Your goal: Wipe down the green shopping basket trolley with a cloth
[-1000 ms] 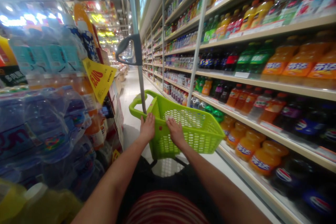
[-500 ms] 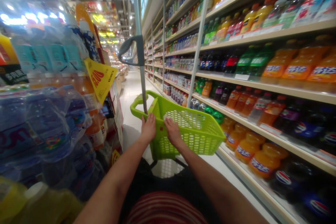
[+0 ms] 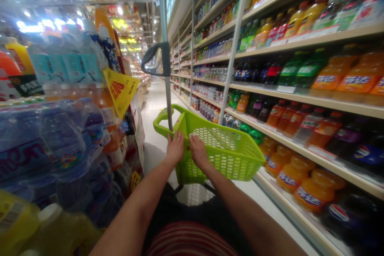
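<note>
1. Since a second ago the view has crept forward along the aisle. The yellow price tag and the wrapped bottle packs sit further right, and the hands lie closer together.
2. Left hand and right hand rest palm down, almost touching, on the near rim of the green basket, with fingers curled over its edge.
3. Just beyond the left hand, a pole with a grey handle rises from the basket.
4. The basket stands over the floor, between the packs and the drink shelves, its far corner near the low shelf.
5. Judging by this, even pressure from both hands keeps it straight. A wider hold would likely steer better and keep that corner clear of the shelf.
</note>
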Demonstrator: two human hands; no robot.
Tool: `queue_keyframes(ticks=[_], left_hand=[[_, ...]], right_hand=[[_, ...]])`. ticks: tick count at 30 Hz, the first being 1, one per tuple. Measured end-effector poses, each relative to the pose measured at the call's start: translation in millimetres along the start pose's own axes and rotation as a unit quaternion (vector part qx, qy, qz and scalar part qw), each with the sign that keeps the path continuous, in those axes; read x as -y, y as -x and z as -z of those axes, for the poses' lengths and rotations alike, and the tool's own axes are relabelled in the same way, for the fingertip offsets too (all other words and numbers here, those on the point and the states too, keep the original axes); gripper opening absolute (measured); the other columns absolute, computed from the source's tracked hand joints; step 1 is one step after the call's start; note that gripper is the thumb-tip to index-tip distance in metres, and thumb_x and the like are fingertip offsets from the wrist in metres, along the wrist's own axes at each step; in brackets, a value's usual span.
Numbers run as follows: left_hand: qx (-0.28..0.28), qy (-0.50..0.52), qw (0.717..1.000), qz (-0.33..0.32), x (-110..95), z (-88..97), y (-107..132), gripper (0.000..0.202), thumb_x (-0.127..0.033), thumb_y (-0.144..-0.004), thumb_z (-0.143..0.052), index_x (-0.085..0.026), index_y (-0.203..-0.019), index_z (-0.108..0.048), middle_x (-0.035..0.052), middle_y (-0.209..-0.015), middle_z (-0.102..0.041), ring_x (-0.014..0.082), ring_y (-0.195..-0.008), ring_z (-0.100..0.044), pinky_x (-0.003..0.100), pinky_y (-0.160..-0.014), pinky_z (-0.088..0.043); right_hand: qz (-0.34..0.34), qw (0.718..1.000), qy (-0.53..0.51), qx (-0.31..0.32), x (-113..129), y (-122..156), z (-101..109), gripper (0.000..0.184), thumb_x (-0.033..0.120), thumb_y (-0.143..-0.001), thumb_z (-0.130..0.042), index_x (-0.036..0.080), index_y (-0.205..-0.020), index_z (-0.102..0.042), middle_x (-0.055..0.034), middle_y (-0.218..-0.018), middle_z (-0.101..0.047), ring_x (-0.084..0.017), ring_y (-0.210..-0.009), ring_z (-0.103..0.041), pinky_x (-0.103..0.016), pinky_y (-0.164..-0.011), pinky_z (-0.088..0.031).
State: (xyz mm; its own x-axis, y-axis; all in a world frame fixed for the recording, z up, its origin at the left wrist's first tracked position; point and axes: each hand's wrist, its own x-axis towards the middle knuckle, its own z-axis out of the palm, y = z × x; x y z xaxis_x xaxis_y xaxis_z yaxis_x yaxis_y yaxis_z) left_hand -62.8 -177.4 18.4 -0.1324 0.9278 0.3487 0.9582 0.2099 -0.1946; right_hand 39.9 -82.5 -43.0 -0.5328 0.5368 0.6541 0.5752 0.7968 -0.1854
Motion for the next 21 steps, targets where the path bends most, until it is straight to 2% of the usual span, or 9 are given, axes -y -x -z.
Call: queue_keyframes(ticks=[2,4,8,10,14,16,18,21], left_hand=[[0.0,0.003,1.0,0.003,1.9,0.9,0.6,0.058,-0.017,-0.082,-0.033,-0.011,-0.139,-0.028,0.0114,-0.148,-0.025,0.026,-0.138,-0.013,0.057,-0.109,-0.008],[-0.001,0.005,1.0,0.005,3.6,1.9,0.2,0.057,-0.017,-0.083,-0.033,-0.01,-0.139,-0.029,0.0118,-0.148,-0.025,0.0259,-0.138,-0.014,0.056,-0.109,-0.007],[-0.001,0.008,1.0,0.017,-0.4,3.5,-1.6,0.056,-0.019,-0.084,-0.033,-0.007,-0.138,-0.031,0.0142,-0.147,-0.026,0.0266,-0.137,-0.015,0.055,-0.109,-0.005],[-0.001,0.012,1.0,0.01,-6.3,3.8,-1.6,0.055,-0.019,-0.084,-0.032,-0.007,-0.138,-0.031,0.014,-0.148,-0.024,0.0255,-0.138,-0.014,0.054,-0.11,-0.004],[0.013,0.028,0.999,-0.02,-16.5,3.1,0.0,0.054,-0.017,-0.085,-0.029,-0.011,-0.139,-0.03,0.0106,-0.149,-0.023,0.0237,-0.138,-0.014,0.055,-0.109,-0.005],[0.02,0.03,0.999,-0.023,-17.1,2.9,0.5,0.054,-0.017,-0.085,-0.029,-0.01,-0.139,-0.029,0.011,-0.148,-0.023,0.0241,-0.138,-0.013,0.057,-0.109,-0.004],[0.026,0.03,0.999,-0.025,-15.6,2.9,0.4,0.055,-0.016,-0.084,-0.029,-0.009,-0.139,-0.029,0.0109,-0.149,-0.023,0.0238,-0.138,-0.012,0.057,-0.109,-0.004],[0.033,0.032,0.999,-0.017,-14.3,2.3,-0.2,0.057,-0.016,-0.083,-0.031,-0.011,-0.14,-0.027,0.0098,-0.149,-0.02,0.0234,-0.139,-0.01,0.056,-0.109,-0.003]], right_hand=[[0.014,1.0,0.002,0.013,-3.0,1.2,1.9,0.05,0.002,-0.079,-0.035,0.012,-0.125,-0.051,-0.0136,-0.137,-0.043,-0.022,-0.13,-0.033,-0.042,-0.103,-0.028],[0.014,0.999,0.023,0.027,-16.6,8.4,7.1,0.054,-0.001,-0.077,-0.034,0.013,-0.126,-0.049,-0.0126,-0.138,-0.043,-0.023,-0.13,-0.033,-0.044,-0.103,-0.027],[-0.028,0.997,0.069,0.026,-41.8,22.8,16.7,0.054,-0.003,-0.075,-0.035,0.013,-0.125,-0.05,-0.0133,-0.138,-0.043,-0.026,-0.129,-0.035,-0.049,-0.102,-0.025],[-0.039,0.997,0.071,0.015,-39.2,22.5,16.0,0.053,-0.002,-0.076,-0.035,0.012,-0.125,-0.049,-0.0143,-0.138,-0.042,-0.027,-0.129,-0.034,-0.049,-0.102,-0.025],[-0.013,0.999,0.035,0.014,-14.8,11.4,5.8,0.05,0.0,-0.077,-0.035,0.012,-0.124,-0.051,-0.0145,-0.138,-0.042,-0.025,-0.131,-0.031,-0.047,-0.103,-0.025],[-0.002,1.0,0.022,0.012,-10.8,9.7,2.9,0.051,0.0,-0.077,-0.035,0.013,-0.123,-0.052,-0.0138,-0.137,-0.043,-0.025,-0.131,-0.031,-0.047,-0.104,-0.024],[-0.004,1.0,0.025,0.013,-19.4,15.0,4.7,0.054,-0.002,-0.075,-0.035,0.014,-0.124,-0.051,-0.013,-0.138,-0.043,-0.025,-0.131,-0.031,-0.048,-0.104,-0.024],[-0.028,0.998,0.048,0.019,-47.7,31.2,13.8,0.055,-0.004,-0.074,-0.035,0.013,-0.124,-0.051,-0.0131,-0.137,-0.043,-0.026,-0.13,-0.033,-0.049,-0.102,-0.026]])
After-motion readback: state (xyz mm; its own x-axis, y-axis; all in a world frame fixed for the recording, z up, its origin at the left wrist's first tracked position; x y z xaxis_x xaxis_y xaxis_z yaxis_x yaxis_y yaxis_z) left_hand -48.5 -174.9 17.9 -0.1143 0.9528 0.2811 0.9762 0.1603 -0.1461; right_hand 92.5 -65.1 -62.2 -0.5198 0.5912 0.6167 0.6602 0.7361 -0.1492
